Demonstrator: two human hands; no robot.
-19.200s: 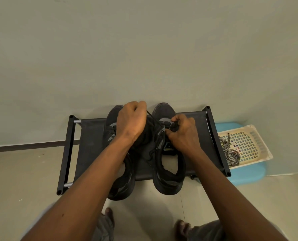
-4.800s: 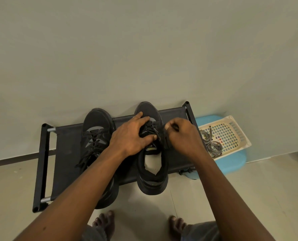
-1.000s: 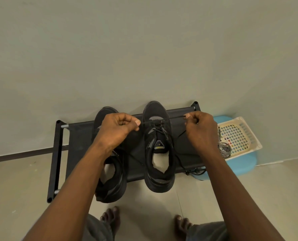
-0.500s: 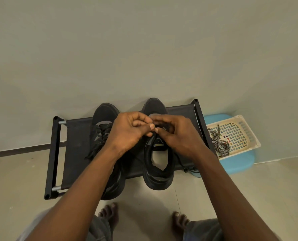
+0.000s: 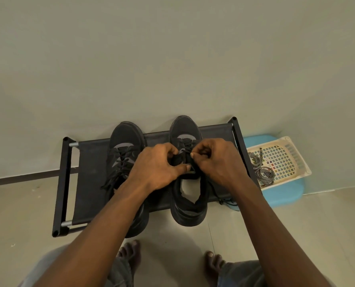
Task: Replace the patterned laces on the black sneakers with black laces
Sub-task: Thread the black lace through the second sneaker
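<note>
Two black sneakers stand side by side on a low black rack [image 5: 89, 179], toes to the wall. The left sneaker [image 5: 124, 150] has a black lace threaded through it, ends hanging loose. Over the tongue of the right sneaker [image 5: 188, 195], my left hand [image 5: 156, 164] and my right hand [image 5: 216, 160] meet, each pinching the black lace [image 5: 185, 142]. My fingers hide the lace ends between them. The patterned laces [image 5: 262, 172] lie coiled in a cream basket.
The cream plastic basket [image 5: 286, 160] sits on a blue stool [image 5: 284, 193] just right of the rack, against the wall. A loose black cord [image 5: 224, 200] hangs off the rack's right front. My bare feet are on the tiled floor below the rack.
A second ago my hands were apart, pulling the lace ends out to both sides. They came together over the right sneaker's tongue and stay there, fingers working the lace.
</note>
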